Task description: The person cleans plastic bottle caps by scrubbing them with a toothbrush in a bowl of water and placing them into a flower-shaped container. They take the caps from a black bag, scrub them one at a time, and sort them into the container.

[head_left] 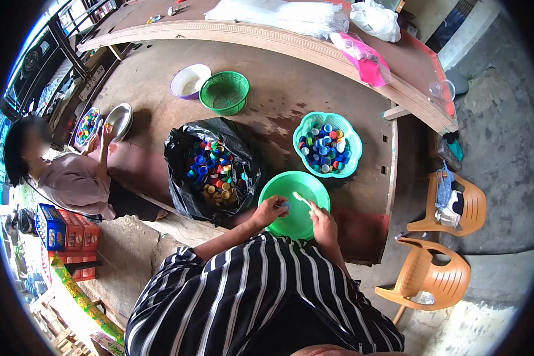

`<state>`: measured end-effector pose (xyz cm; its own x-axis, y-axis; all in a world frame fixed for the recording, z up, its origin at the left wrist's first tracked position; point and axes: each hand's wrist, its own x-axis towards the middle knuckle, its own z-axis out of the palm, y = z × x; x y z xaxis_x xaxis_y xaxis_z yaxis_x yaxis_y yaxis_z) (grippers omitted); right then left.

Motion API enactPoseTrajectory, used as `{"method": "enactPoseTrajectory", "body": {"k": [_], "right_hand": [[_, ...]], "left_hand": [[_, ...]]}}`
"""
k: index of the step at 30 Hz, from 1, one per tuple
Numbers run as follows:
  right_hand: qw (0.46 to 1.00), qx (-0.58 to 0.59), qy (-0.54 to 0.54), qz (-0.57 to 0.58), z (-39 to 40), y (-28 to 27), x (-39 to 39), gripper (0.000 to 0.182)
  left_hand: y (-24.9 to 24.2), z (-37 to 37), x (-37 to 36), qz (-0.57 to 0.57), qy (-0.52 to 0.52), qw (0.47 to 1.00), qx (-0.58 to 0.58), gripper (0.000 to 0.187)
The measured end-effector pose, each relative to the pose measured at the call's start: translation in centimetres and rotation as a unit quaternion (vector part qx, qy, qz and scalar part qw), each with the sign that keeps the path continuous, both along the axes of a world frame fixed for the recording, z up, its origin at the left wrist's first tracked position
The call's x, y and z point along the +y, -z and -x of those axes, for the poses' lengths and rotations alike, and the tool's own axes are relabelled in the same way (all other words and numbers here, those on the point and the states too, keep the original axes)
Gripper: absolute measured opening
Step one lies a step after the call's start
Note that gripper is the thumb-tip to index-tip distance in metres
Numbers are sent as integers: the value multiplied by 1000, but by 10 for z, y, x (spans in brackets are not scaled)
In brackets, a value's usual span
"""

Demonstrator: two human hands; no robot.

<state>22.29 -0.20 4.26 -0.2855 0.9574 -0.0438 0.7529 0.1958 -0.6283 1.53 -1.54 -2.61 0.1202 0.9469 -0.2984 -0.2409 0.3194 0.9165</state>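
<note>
My left hand (269,212) pinches a light blue bottle cap (285,206) over the left side of a round green basin (283,180). In my right hand (324,225) is a toothbrush (301,198), its pale head pointing up and left, apart from the cap. Whether liquid lies in the basin is hard to tell. Left of it, a black plastic bag (181,159) stands open, full of coloured bottle caps (219,186). Behind the basin to the right, a scalloped turquoise basket (354,141) holds more caps, many of them blue.
A green basket (224,94) and a white basin (190,80) stand farther back. At left a person (71,178) sits by a metal bowl (120,122) and a tray of caps (88,127). A raised wooden ledge (267,32) crosses behind; orange chairs (424,276) stand at right.
</note>
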Motion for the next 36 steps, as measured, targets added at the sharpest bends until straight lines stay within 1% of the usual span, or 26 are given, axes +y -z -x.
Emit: {"method": "enactPoseTrajectory", "body": {"k": [1, 2, 3, 4, 5, 7, 8, 9, 11, 12, 13, 14, 15, 16, 19, 20, 21, 23, 24, 25, 26, 27, 28, 30, 33, 36], "right_hand": [[1000, 3, 1, 3, 2, -2, -2, 33], [999, -5, -43, 19, 5, -3, -5, 33], [996, -14, -86, 33, 5, -4, -6, 33], [998, -12, -67, 16, 2, 11, -4, 34], [998, -15, -64, 12, -4, 14, -2, 34], [998, -66, 14, -13, -9, 3, 7, 33], [999, 2, 35, -22, -11, 2, 12, 32], [999, 5, 35, -26, -15, 3, 15, 32], [994, 37, 69, -69, -23, 3, 23, 32], [995, 39, 84, -41, -24, 0, 23, 31], [996, 39, 75, -41, -28, 2, 23, 31], [995, 41, 80, -52, -31, 6, 23, 31], [993, 45, 85, -62, -31, 9, 24, 30], [995, 32, 92, -19, -30, 1, 23, 30], [995, 38, 93, -12, -31, 3, 21, 31], [995, 50, 81, -34, -32, 7, 20, 32], [995, 53, 76, -31, -30, 8, 21, 32], [996, 37, 76, -7, -28, 7, 15, 32], [996, 40, 77, -1, -26, 8, 13, 32], [997, 35, 67, 3, -24, 9, 13, 32], [998, 30, 58, 7, -23, 10, 13, 32], [998, 31, 56, 10, -20, 11, 14, 32], [999, 26, 41, 3, -18, 11, 15, 31], [999, 22, 23, -2, -9, 7, 19, 31], [999, 0, -8, 32, 2, -8, 23, 31], [999, 4, -23, 35, 9, -11, 25, 30]], "left_hand": [[0, 1, -1, -26, 8, 999, 43, 31], [6, 4, -1, -24, 12, 999, 45, 31], [12, 6, 1, -39, 17, 996, 82, 32], [18, 6, 3, -56, 22, 991, 118, 33], [23, 7, 4, -60, 25, 991, 116, 33], [10, 10, 6, -106, 79, 952, 278, 34], [5, 6, 7, -88, 46, 965, 244, 35], [5, 5, 17, -91, 45, 964, 247, 35], [3, -2, 51, -222, -11, 938, 267, 37], [-35, -10, 67, -225, -18, 929, 293, 35], [-56, -15, 86, -262, -19, 923, 282, 39], [-77, -20, 99, -291, -22, 907, 302, 52], [-101, -26, 109, -264, -2, 921, 285, 72], [-109, -32, 117, -320, -35, 903, 286, 83], [-113, -37, 127, -341, -58, 870, 352, 79], [-110, -32, 124, -321, -46, 891, 320, 67], [-104, -23, 121, -317, -49, 890, 324, 67], [-86, 0, 108, -353, -87, 854, 373, 54], [-87, 14, 97, -335, -126, 845, 396, 43], [-82, 31, 86, -328, -163, 811, 456, 41], [-67, 46, 75, -261, -217, 829, 445, 39], [-58, 68, 64, -241, -245, 809, 477, 38], [-49, 92, 51, -213, -241, 784, 531, 38], [-36, 135, 31, -131, -271, 757, 581, 27], [-14, 192, 12, -110, -306, 679, 658, 28], [1, 219, 10, -146, -316, 664, 662, 28]]}}
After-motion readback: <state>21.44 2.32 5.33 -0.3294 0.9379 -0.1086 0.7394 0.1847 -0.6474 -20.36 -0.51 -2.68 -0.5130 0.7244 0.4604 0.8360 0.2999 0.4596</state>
